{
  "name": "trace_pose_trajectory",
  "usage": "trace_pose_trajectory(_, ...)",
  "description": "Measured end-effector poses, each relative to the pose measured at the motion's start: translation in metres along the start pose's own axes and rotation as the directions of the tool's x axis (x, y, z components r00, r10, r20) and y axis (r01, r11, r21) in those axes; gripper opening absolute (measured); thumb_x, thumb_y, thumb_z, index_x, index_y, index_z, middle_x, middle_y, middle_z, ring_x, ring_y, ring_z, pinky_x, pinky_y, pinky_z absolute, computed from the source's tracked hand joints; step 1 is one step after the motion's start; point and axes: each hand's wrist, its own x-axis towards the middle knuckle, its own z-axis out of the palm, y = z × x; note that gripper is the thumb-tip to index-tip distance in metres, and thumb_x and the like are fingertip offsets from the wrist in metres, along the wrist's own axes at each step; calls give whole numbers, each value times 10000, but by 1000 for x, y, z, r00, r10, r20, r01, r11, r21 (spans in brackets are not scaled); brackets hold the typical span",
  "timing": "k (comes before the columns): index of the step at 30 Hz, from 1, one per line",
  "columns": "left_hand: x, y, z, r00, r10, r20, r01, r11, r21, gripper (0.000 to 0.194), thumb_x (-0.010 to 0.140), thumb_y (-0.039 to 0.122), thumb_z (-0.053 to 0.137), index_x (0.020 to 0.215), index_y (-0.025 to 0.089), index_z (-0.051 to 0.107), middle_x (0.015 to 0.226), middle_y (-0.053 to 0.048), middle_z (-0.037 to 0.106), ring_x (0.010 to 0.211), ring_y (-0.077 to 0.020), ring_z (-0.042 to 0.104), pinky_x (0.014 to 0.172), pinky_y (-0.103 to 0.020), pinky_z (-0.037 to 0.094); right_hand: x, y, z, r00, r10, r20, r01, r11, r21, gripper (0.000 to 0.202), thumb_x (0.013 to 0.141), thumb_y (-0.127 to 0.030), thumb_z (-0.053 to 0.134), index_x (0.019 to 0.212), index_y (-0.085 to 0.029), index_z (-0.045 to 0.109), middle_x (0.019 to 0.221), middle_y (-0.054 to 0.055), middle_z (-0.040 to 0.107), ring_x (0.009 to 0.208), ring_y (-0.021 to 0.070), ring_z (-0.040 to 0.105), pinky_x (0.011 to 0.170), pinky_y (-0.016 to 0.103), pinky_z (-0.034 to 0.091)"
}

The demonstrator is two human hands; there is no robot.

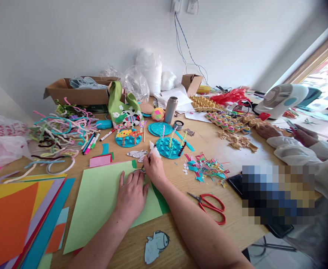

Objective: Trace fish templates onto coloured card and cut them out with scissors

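My left hand (130, 196) lies flat, fingers a little spread, on a large light green paper sheet (96, 198). At the sheet's upper right, my right hand (154, 168) is closed around what looks like a marker, mostly hidden by the fingers. Dark lines show on the paper beside its tip, partly covered by my left fingertips. Just beyond the hands lie small paper fish cutouts (137, 153). A grey-blue paper fish (156, 246) with a black outline rests nearer to me. Red-handled scissors (208, 205) lie right of my right forearm.
Coloured paper (9, 213) is stacked at left, below pipe cleaners (63, 129). Blue discs with decorations (169, 147), a steel flask (171, 110) and paper scraps (207, 167) stand beyond. At right are a co-worker's hands (300, 130), a phone (281, 228) and a fan (281, 97).
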Motion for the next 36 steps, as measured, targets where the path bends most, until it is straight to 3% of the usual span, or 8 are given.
trace_pose_trajectory(19, 0, 0, 0, 1000, 12, -10, -12, 1000, 4, 326, 914, 255, 473, 1199, 165, 602, 1215, -128, 641, 1117, -288, 563, 1084, -576, 285, -1, 0, 0, 1000, -11, -9, 11, 1000, -20, 177, 873, -264, 418, 698, -243, 402, 630, 11, 549, 577, 189, 525, 540, 305, 352)
trace_pose_trajectory(36, -1, 0, 0, 1000, 9, 9, -9, 1000, 6, 330, 920, 269, 482, 1207, 155, 598, 1246, -113, 638, 1107, -294, 558, 1077, -575, 289, -1, 1, -1, 1000, -8, -13, 7, 999, -53, 169, 869, -255, 415, 702, -243, 397, 629, 11, 529, 586, 194, 511, 541, 306, 343)
